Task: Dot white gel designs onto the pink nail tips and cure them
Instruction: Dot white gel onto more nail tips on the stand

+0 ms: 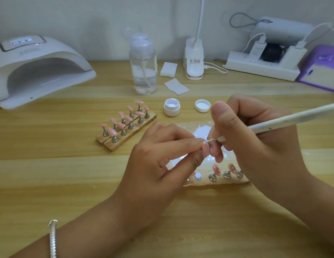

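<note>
The left hand is pinching a pink nail tip above the middle of the tabletop, while the right hand is gripping the dotting pen (its point touching that nail).

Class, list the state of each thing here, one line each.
Gel pot: open.
Lid: off, beside the pot.
Curing lamp: display lit.
Pump bottle: part full.
Left hand: pinches a nail tip.
Right hand: grips the dotting pen, tip on that nail.
</note>
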The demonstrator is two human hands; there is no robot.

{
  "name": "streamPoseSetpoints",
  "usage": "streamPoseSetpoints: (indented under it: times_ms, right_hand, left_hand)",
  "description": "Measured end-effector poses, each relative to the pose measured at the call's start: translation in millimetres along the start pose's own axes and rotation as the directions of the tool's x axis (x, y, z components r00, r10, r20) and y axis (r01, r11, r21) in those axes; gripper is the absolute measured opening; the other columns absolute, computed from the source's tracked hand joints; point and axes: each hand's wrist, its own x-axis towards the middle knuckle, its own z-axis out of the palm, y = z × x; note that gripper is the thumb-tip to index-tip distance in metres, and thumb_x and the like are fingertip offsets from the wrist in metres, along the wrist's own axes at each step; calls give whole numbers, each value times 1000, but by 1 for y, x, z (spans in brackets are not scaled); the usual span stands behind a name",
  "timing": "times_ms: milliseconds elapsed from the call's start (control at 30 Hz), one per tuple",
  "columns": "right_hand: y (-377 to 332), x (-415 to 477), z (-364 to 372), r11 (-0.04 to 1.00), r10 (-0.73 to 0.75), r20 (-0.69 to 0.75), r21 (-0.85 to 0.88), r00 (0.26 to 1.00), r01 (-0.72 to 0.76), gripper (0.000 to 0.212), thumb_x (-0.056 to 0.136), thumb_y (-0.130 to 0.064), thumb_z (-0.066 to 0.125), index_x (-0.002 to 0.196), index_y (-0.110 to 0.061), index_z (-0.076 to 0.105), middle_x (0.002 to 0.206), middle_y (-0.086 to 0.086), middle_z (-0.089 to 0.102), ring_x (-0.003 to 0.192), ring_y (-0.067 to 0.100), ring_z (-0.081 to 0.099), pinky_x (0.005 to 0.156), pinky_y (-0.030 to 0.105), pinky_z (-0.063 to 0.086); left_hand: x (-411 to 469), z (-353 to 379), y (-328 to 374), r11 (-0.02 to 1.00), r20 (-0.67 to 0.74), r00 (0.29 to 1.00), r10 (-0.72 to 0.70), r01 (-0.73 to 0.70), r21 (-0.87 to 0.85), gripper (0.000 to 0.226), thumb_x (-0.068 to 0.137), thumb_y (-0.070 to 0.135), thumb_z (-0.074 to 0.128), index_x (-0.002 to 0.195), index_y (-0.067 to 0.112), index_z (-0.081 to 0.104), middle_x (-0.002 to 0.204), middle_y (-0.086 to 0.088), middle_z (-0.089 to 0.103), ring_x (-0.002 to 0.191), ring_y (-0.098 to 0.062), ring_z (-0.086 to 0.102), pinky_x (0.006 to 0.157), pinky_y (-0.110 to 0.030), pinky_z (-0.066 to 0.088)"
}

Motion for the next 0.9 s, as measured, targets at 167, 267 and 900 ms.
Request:
streamPoseSetpoints:
  times_ms: [167, 267, 900]
  right_hand:
    - [-2, 1, 0, 1000, -2, -12, 21, 1000, 2, 35, 95, -26, 57, 63, -15, 51, 52, 1, 59, 43, 15, 57, 48, 16, 43]
    - [-3, 2, 0, 1000, -2, -12, 20, 1000, 2, 36, 95, -27, 58, 62, -12, 51, 52, -1, 59, 43, 15, 57, 48, 15, 43]
    - [-5, 1, 2, 999, 8, -9, -41, 1000, -8, 36, 92, -25, 62, 60, -10, 53, 51, 3, 61, 42, 15, 56, 46, 19, 44]
  left_hand:
    - [0, 1, -1, 1000, -12, 1000, -23, 23, -11, 15, 93, 24, 64, 94, 33, 76, 85, 13, 66, 86, -18, 55, 74, -34, 46]
    - [0, 1, -2, 999, -19, 999, -37, 36, -17, 14, 92, 24, 64, 92, 28, 77, 85, 14, 66, 86, -18, 55, 74, -34, 47]
    - [0, 1, -3, 1000, -19, 1000, -6, 5, -21, 15, 93, 23, 65, 96, 33, 76, 86, 13, 67, 86, -19, 56, 70, -39, 49]
